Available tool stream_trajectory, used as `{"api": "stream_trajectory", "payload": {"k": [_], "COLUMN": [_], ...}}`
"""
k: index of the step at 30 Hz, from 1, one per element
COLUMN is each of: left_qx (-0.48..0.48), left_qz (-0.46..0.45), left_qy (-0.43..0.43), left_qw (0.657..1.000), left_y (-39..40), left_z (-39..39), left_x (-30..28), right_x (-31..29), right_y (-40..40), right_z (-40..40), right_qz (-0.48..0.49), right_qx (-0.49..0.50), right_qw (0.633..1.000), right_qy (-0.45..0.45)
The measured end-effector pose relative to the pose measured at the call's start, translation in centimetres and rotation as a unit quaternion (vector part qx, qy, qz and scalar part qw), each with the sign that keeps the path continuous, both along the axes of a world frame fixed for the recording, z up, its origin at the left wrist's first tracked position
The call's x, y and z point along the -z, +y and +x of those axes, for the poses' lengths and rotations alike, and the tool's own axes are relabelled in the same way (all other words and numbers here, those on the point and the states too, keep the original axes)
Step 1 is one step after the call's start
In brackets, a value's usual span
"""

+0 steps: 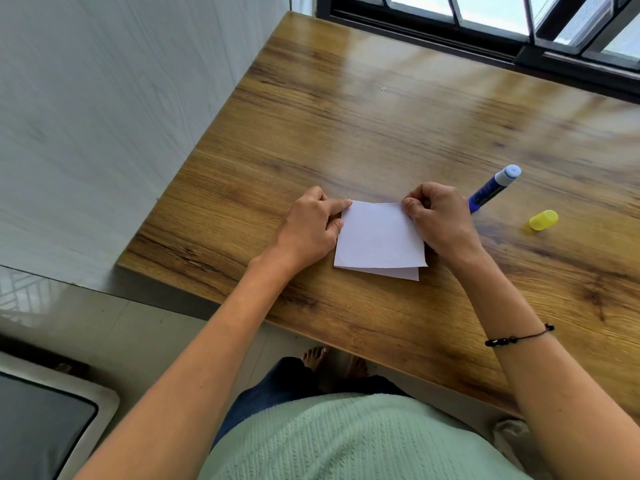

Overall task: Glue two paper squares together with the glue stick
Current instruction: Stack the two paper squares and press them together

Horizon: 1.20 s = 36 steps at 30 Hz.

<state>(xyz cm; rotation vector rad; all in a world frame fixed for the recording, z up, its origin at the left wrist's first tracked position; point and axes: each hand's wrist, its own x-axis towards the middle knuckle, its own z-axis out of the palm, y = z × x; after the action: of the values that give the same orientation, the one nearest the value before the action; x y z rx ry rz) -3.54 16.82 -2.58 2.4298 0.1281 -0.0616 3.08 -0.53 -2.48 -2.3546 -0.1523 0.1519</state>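
Two white paper squares lie stacked on the wooden table (381, 133). The upper square (379, 235) covers most of the lower square (398, 273), whose near edge shows as a thin strip. My left hand (311, 226) pinches the upper square's far left corner, index finger stretched along the far edge. My right hand (440, 220) pinches the far right corner, which is lifted a little. The blue glue stick (493, 188) lies uncapped on the table just right of my right hand, and its yellow cap (543, 220) lies a bit farther right.
The table's left edge runs beside a pale wall (104, 116). A dark window frame (485, 29) borders the far edge. My feet (332, 362) show on the tiled floor below the near edge. A grey cushioned seat (41, 424) stands at the lower left.
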Motion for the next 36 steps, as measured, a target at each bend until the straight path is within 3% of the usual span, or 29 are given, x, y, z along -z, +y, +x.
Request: {"api": "stream_trajectory", "payload": {"k": [7, 13, 26, 31, 33, 36], "left_qx": [0.045, 0.110, 0.117, 0.096, 0.087, 0.061], "left_qz": [0.058, 0.145, 0.187, 0.207, 0.203, 0.169], "left_qy": [0.053, 0.110, 0.111, 0.093, 0.081, 0.058], "left_qw": [0.996, 0.977, 0.969, 0.969, 0.972, 0.982], "left_y": [-0.2, -0.4, -0.8, -1.5, -1.8, -1.8], "left_z": [-0.1, 0.1, -0.8, -1.6, -1.9, -2.6], "left_x": [-1.1, -2.0, -2.1, -1.5, -1.3, -0.9], "right_x": [-0.4, -0.9, 0.4, -0.2, 0.0, 0.0], "right_y": [0.1, 0.1, -0.7, 0.2, 1.8, 4.4], "right_z": [-0.4, -1.7, -1.8, -4.1, -6.4, -9.2], "right_qz": [-0.020, -0.060, -0.139, -0.099, -0.064, 0.008], "right_qx": [-0.007, -0.025, -0.008, -0.012, -0.057, -0.147], "right_qw": [0.999, 0.991, 0.974, 0.976, 0.981, 0.987], "right_qy": [-0.030, -0.119, -0.176, -0.193, -0.175, -0.064]}}
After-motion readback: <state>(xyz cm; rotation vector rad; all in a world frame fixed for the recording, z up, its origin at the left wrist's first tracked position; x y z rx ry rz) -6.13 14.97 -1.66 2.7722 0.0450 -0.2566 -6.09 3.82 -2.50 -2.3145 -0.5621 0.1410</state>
